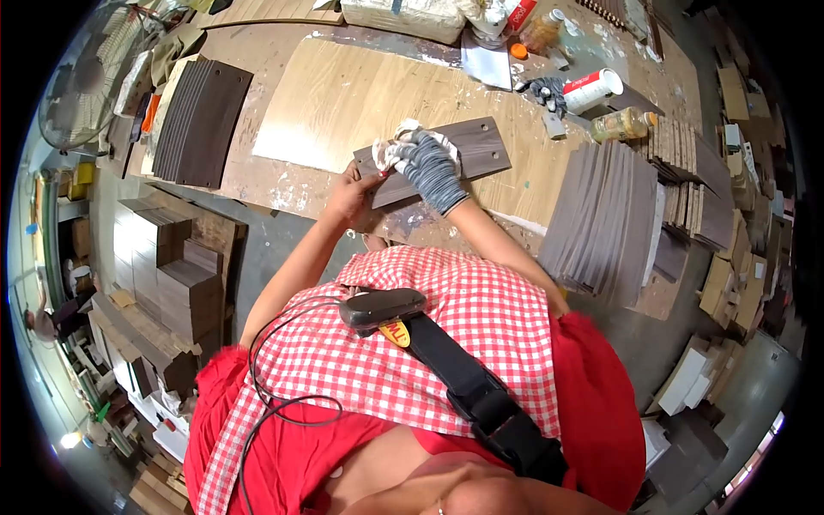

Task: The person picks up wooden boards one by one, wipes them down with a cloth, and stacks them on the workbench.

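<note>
A dark wood-grain panel (481,148) with drilled holes lies at a slant over the table in front of me. My left hand (350,194), bare, grips its near left end, thumb on top and the other fingers partly hidden. On my right hand (429,170) is a grey knitted glove. Its fingers are closed on a crumpled white cloth (407,130), which presses against the middle of the panel. Under the panel spreads a light wood-grain board (318,99).
Stacked dark panels stand at the left (202,120) and right (601,215). Toward the back right are a white-and-red can (594,90), a plastic bottle (622,125), a spare glove (545,93) and an orange cap (518,51). A fan (90,77) stands at far left.
</note>
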`<state>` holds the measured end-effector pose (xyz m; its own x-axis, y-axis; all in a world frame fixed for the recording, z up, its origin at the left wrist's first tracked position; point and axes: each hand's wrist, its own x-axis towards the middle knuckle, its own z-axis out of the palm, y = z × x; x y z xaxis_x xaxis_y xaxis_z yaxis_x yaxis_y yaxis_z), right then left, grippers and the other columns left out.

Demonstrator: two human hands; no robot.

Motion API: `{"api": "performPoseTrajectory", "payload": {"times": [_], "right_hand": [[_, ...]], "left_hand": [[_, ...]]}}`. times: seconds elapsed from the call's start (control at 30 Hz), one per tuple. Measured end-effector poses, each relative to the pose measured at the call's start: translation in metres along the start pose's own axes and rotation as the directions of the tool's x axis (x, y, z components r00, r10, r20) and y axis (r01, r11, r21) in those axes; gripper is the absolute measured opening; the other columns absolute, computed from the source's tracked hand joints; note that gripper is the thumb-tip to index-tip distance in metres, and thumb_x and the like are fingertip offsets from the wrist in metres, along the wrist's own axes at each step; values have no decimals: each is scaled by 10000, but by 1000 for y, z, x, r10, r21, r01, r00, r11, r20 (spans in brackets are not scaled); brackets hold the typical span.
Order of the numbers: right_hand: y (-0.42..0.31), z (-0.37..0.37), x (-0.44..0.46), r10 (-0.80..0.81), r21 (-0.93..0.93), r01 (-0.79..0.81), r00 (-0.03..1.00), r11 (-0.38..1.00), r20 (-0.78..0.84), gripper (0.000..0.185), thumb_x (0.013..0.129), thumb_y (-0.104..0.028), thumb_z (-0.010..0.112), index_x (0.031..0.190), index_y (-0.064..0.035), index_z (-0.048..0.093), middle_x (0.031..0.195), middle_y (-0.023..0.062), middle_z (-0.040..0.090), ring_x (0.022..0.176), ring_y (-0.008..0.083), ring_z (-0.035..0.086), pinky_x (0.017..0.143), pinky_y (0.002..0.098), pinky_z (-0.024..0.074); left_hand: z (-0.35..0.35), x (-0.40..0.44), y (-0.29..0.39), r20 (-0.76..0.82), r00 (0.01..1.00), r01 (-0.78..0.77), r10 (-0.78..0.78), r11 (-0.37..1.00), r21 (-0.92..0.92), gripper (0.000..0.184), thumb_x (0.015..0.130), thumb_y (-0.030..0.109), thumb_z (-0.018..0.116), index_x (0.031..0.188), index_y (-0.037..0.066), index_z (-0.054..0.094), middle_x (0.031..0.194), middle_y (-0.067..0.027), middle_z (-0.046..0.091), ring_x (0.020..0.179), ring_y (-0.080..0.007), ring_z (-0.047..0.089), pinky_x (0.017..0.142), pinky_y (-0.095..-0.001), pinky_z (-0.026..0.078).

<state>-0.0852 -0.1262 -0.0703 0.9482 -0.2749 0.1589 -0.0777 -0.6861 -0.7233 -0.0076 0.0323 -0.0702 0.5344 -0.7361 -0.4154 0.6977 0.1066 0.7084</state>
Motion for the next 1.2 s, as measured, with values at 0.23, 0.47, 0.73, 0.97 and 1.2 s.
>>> {"api": "performPoseTrajectory", "payload": {"times": [0.23,0.47,0.73,0.97,1.2], "right_hand": [[-63,-27,24,-204,-1,204,978,979,34,192,727,-33,576,903,-33,651,940,120,560,907,268,520,845,342,429],[-35,-47,25,-24,67,27,999,997,-44,193,752,-11,580,932,-21,650,925,113,553,893,262,531,833,340,437],[-71,-43,18,-134,174,150,986,973,-100,199,742,-93,588,924,-54,657,964,109,558,938,259,521,880,357,406],[19,-94,-3,60,-194,-120,955,974,-292,160,771,-194,610,897,-133,688,964,56,625,942,233,539,906,367,381],[22,-106,7,5,-116,-33,971,993,-237,185,764,-100,629,942,-110,678,963,62,633,941,221,571,911,334,415]], "left_hand": [[53,-35,31,-130,988,-36,86,936,349,294,824,8,595,1099,-18,494,958,-70,614,788,-125,594,697,-239,497],[48,-32,16,-65,986,-131,153,954,269,351,830,-38,574,1157,-15,451,972,-69,616,845,-107,585,739,-229,475],[57,-40,27,-91,979,-99,180,823,559,357,827,-45,578,1159,-30,450,941,-64,599,826,-114,575,704,-248,470],[51,-34,15,29,976,-201,216,840,505,375,836,-45,572,1184,-25,435,1012,-86,611,865,-122,592,743,-247,489],[61,-23,26,79,969,-246,234,875,417,369,833,-52,569,1176,-20,435,1010,-82,609,876,-120,592,763,-250,491]]}}
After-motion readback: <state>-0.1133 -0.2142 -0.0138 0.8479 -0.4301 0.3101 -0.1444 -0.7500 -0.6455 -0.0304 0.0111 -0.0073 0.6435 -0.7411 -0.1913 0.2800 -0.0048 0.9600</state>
